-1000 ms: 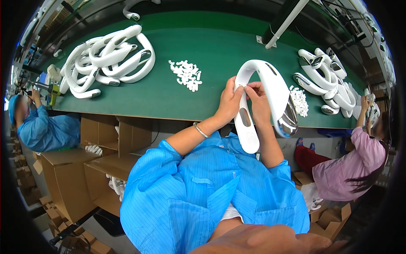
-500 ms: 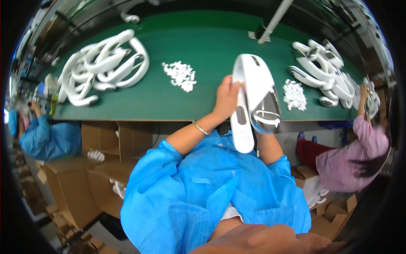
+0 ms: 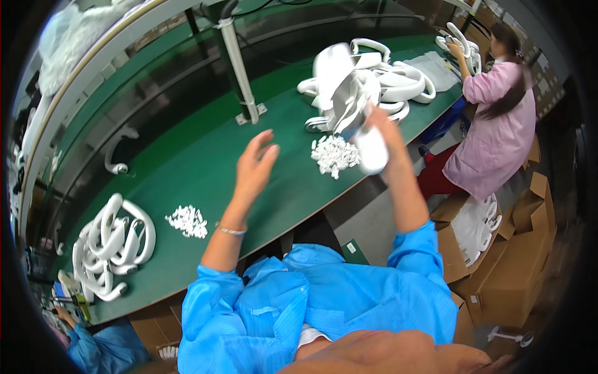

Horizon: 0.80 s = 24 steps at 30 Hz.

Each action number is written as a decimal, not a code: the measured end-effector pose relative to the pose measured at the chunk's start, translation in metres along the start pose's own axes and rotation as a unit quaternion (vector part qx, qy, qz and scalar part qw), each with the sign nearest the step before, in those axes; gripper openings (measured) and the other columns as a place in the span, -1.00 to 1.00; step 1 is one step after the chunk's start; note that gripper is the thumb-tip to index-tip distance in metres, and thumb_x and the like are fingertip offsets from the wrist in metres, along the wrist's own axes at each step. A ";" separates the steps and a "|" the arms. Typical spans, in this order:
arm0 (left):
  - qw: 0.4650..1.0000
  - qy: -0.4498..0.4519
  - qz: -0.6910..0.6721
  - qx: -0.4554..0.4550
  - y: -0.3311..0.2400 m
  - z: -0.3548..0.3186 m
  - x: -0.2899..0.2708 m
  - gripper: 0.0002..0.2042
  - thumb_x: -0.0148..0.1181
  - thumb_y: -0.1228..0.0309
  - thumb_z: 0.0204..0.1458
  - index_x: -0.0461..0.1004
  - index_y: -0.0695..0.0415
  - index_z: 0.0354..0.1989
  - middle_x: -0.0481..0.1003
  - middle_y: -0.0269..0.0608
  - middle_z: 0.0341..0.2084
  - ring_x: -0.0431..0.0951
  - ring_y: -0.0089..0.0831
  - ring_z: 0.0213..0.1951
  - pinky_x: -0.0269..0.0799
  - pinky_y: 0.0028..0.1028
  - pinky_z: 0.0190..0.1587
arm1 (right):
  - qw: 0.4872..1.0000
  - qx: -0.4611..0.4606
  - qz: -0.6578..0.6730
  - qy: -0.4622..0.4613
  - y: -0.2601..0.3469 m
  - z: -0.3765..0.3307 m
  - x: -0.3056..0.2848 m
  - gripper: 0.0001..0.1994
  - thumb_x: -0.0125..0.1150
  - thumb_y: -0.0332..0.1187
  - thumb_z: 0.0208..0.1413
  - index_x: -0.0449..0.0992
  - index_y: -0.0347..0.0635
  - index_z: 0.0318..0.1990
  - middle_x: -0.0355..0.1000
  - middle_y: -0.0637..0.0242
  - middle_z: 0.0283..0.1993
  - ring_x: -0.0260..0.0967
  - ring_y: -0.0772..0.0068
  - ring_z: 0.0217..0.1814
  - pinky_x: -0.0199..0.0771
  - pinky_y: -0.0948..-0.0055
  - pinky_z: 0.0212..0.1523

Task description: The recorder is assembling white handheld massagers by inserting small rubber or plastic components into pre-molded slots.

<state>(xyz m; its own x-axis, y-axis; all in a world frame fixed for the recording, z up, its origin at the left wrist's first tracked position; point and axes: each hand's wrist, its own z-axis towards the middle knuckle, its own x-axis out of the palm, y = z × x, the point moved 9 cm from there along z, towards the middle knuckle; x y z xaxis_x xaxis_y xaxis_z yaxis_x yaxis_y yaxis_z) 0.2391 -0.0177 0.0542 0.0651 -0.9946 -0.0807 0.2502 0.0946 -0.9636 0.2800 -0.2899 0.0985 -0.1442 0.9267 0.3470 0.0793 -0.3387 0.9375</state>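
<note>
One white band [image 3: 374, 151] sits in right hand [image 3: 387, 132]; left hand [image 3: 255, 163] apart.

On the worktop [image 3: 293, 193], clock centred mid-view: at one o'clock, a heap of hoops [image 3: 408, 84]; in front of it, a single hoop [image 3: 374, 151] in the right grip [image 3: 387, 128]; at the heap's seven o'clock, a spread of bits [image 3: 333, 156]; at eleven, a post [image 3: 238, 65]; between eight and nine, a second heap [image 3: 109, 246], with more bits [image 3: 188, 221] at its two o'clock. Beyond the edge, toward four, a carton [image 3: 445, 249]; at two, a person [image 3: 501, 124].

Right hand [image 3: 386, 129] grips a white band [image 3: 373, 151]; left hand [image 3: 254, 165] hovers over green table [image 3: 289, 193]
</note>
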 end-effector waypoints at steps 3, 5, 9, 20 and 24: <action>0.997 0.006 0.031 -0.077 0.015 0.002 -0.037 -0.61 0.05 0.30 0.13 0.30 0.22 0.10 0.40 -0.10 -0.01 0.48 -0.38 -0.08 0.43 -0.50 -0.19 | 0.983 -0.149 -0.034 -0.097 0.074 0.100 -0.169 -0.64 0.11 -0.34 0.06 0.32 -0.19 0.03 0.41 0.31 -0.22 0.44 0.44 -0.30 0.54 0.42 -0.38; 0.990 -0.031 0.058 -0.125 0.033 0.000 -0.073 -0.61 0.05 0.29 0.13 0.32 0.24 0.08 0.45 -0.08 -0.07 0.51 -0.39 -0.16 0.44 -0.51 -0.23 | 0.977 -0.114 -0.040 -0.178 0.107 0.140 -0.254 -0.71 0.11 -0.34 0.05 0.35 -0.13 -0.05 0.39 0.31 -0.28 0.40 0.42 -0.29 0.49 0.34 -0.30; 0.959 -0.157 0.146 -0.185 0.057 -0.017 -0.147 -0.65 0.10 0.31 0.08 0.39 0.27 -0.03 0.51 -0.19 -0.25 0.51 -0.53 -0.36 0.42 -0.60 -0.38 | 0.953 -0.018 -0.027 -0.300 0.088 0.235 -0.434 -0.68 0.21 -0.14 0.02 0.41 -0.21 -0.24 0.41 0.17 -0.36 0.38 0.24 -0.33 0.41 0.23 -0.33; 0.704 -0.294 0.595 -0.254 0.036 0.030 -0.361 -0.73 0.19 0.22 -0.12 0.57 0.05 -0.25 0.55 -0.07 -0.38 0.55 -0.16 -0.19 0.43 -0.24 -0.13 | 0.792 0.103 -0.463 -0.385 0.117 0.354 -0.768 -0.50 -0.07 -0.03 0.18 0.35 -0.20 0.14 0.41 0.26 0.08 0.34 0.24 0.09 0.29 0.29 0.03; 0.597 -0.263 0.692 -0.310 0.071 0.089 -0.469 -0.73 0.20 0.20 -0.10 0.57 0.11 -0.31 0.55 -0.02 -0.28 0.55 -0.09 -0.18 0.45 -0.19 -0.13 | 0.609 0.045 -0.711 -0.349 0.141 0.252 -0.743 -0.49 -0.08 -0.03 0.18 0.36 -0.21 0.13 0.42 0.27 0.07 0.35 0.25 0.09 0.29 0.29 0.05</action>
<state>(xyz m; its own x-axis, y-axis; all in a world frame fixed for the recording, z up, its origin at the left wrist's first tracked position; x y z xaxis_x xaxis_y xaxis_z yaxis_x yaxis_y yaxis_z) 0.3125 0.4596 0.0464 0.1293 0.1842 -0.9743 -0.7891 0.6142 0.0114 0.6467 -0.9853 -0.0330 0.3207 0.1265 -0.9387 0.4221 0.8681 0.2612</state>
